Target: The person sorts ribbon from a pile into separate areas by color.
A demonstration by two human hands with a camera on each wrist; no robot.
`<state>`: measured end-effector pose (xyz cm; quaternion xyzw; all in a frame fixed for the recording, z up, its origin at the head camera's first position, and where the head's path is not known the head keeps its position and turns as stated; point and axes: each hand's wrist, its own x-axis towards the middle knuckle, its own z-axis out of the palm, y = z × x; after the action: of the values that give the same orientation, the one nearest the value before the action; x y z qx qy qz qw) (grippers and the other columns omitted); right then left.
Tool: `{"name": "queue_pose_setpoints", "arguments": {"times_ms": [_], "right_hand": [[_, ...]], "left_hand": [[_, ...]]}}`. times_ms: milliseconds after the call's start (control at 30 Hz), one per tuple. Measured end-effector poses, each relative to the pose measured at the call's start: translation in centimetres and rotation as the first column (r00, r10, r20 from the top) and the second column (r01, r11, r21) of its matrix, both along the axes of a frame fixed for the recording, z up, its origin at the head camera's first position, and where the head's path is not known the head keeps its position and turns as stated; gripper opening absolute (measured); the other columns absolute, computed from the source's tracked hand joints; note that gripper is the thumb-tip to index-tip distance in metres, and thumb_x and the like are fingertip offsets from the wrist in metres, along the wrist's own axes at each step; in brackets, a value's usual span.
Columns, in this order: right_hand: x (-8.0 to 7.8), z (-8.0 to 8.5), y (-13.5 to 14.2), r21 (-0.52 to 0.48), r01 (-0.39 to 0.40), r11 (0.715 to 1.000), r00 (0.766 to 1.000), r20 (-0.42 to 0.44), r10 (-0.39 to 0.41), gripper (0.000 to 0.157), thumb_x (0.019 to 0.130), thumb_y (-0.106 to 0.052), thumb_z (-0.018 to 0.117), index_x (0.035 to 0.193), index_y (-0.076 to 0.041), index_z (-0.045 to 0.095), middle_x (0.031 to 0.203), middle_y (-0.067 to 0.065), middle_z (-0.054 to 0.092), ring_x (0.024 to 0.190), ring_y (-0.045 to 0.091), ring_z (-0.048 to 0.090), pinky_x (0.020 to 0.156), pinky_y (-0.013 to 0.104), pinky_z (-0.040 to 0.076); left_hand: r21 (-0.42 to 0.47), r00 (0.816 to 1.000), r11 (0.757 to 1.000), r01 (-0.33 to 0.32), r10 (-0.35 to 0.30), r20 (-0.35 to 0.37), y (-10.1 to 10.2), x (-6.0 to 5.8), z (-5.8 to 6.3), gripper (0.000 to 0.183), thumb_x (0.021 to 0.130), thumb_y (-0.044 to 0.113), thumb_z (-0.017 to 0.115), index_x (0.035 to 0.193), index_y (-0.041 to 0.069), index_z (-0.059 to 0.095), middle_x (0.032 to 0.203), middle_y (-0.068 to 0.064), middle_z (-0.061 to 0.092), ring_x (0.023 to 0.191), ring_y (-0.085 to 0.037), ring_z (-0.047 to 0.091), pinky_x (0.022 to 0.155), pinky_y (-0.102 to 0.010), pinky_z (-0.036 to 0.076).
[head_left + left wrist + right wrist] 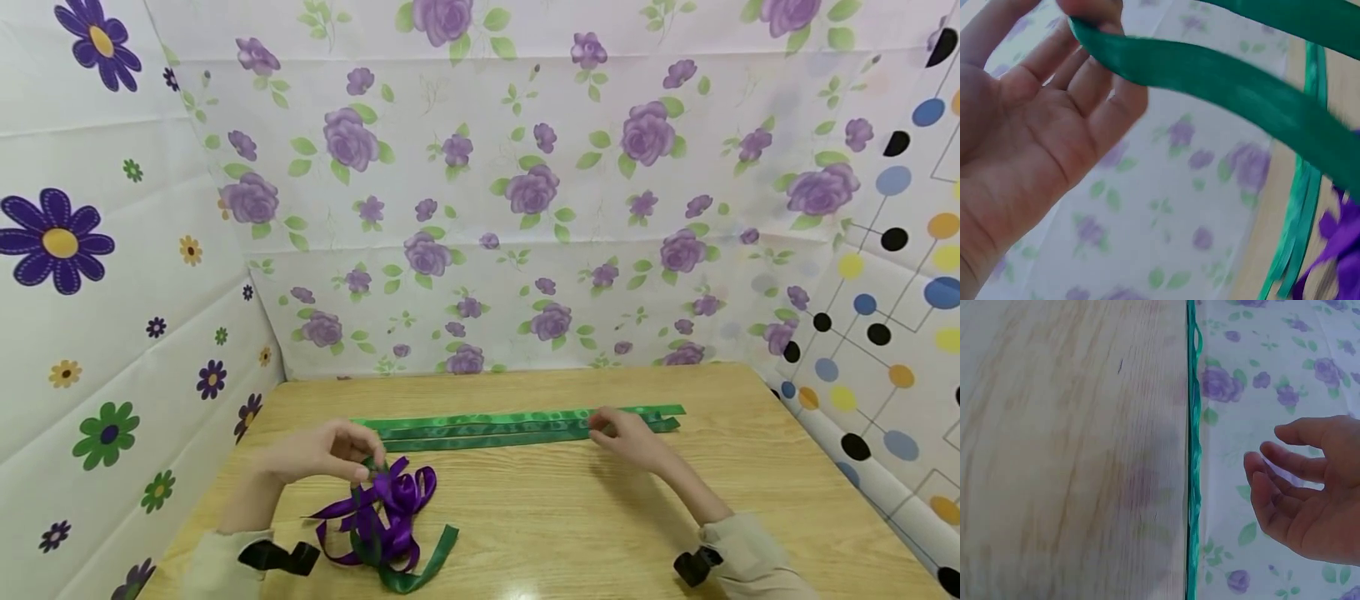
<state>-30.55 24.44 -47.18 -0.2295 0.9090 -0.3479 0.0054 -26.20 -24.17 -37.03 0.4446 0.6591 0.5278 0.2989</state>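
Observation:
My left hand [333, 450] pinches the end of a dark green satin ribbon [1210, 67] between thumb and fingers, just above the table. From there the ribbon runs down into a tangled pile of purple ribbon [401, 500], and a green tail [427, 571] comes out at the front. Several green ribbon strips [480, 431] lie side by side across the back of the table, one brighter than the others. Over their right part is my right hand [628, 437]. In the right wrist view its fingers [1294, 462] are loosely bent and hold nothing.
The light wooden table [540, 517] is backed by a white cloth with purple roses [532, 190]. Flowered cloth [108, 433] closes off the left side, dotted cloth [892, 375] the right. Black straps [697, 567] sit on both wrists.

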Motion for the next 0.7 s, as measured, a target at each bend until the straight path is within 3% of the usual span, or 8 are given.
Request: {"name": "queue_pose_setpoints", "arguments": {"times_ms": [133, 233, 300, 433, 533, 700], "right_hand": [[0.3, 0.4, -0.9, -0.008, -0.084, 0.996, 0.996, 0.036, 0.084, 0.029, 0.099, -0.021, 0.055, 0.119, 0.000, 0.060, 0.111, 0.013, 0.065, 0.089, 0.019, 0.064, 0.070, 0.025, 0.051], [0.6, 0.7, -1.7, -0.036, -0.151, 0.988, 0.987, 0.042, 0.153, 0.030, 0.099, -0.022, 0.054, 0.119, -0.001, 0.060, 0.110, 0.016, 0.065, 0.086, 0.022, 0.064, 0.069, 0.024, 0.051], [0.8, 0.9, -2.2, -0.053, -0.191, 0.980, 0.980, 0.043, 0.193, 0.030, 0.100, -0.025, 0.053, 0.119, -0.003, 0.061, 0.108, 0.015, 0.066, 0.084, 0.022, 0.064, 0.068, 0.024, 0.051], [0.9, 1.2, -3.4, -0.083, -0.263, 0.961, 0.962, 0.057, 0.268, 0.026, 0.101, -0.029, 0.051, 0.118, -0.012, 0.062, 0.101, 0.006, 0.066, 0.082, 0.020, 0.064, 0.069, 0.027, 0.052], [1.2, 1.7, -4.3, -0.121, -0.308, 0.944, 0.944, 0.085, 0.319, 0.022, 0.102, -0.028, 0.049, 0.116, -0.018, 0.062, 0.099, 0.001, 0.066, 0.081, 0.014, 0.064, 0.071, 0.031, 0.053], [1.9, 2.6, -6.3, -0.221, -0.348, 0.911, 0.907, 0.166, 0.386, 0.027, 0.105, -0.030, 0.041, 0.118, -0.019, 0.062, 0.104, 0.005, 0.066, 0.088, 0.017, 0.064, 0.077, 0.038, 0.055]], "left_hand": [[0.000, 0.999, 1.000, 0.010, -0.010, -0.045, 2.5, -0.6, 0.0, 0.018, 0.099, -0.001, 0.047, 0.109, -0.010, 0.059, 0.071, -0.007, 0.051, 0.054, -0.017, 0.038, 0.049, -0.032, 0.039], [0.015, 0.996, 0.999, 0.033, -0.031, -0.079, 4.3, -1.0, 0.0, 0.021, 0.100, 0.000, 0.044, 0.112, -0.012, 0.057, 0.065, -0.018, 0.041, 0.052, -0.023, 0.034, 0.048, -0.036, 0.036], [0.029, 0.996, 0.998, 0.057, -0.055, -0.073, 5.3, -1.4, 0.0, 0.023, 0.100, -0.001, 0.044, 0.116, -0.013, 0.055, 0.065, -0.016, 0.043, 0.053, -0.024, 0.035, 0.048, -0.037, 0.036], [0.057, 0.993, 0.993, 0.105, -0.102, -0.051, 7.3, -1.8, -0.2, 0.029, 0.100, -0.001, 0.045, 0.125, -0.016, 0.047, 0.096, -0.004, 0.063, 0.056, -0.028, 0.037, 0.050, -0.038, 0.037], [0.067, 0.992, 0.991, 0.119, -0.115, -0.057, 8.7, -1.9, -0.1, 0.035, 0.100, 0.000, 0.046, 0.131, -0.015, 0.042, 0.128, 0.001, 0.058, 0.057, -0.025, 0.043, 0.051, -0.037, 0.042], [0.099, 0.988, 0.983, 0.154, -0.149, -0.048, 10.9, -2.2, -0.1, 0.041, 0.100, 0.001, 0.045, 0.138, -0.012, 0.035, 0.144, -0.016, 0.047, 0.060, -0.016, 0.056, 0.056, -0.035, 0.051]]}}
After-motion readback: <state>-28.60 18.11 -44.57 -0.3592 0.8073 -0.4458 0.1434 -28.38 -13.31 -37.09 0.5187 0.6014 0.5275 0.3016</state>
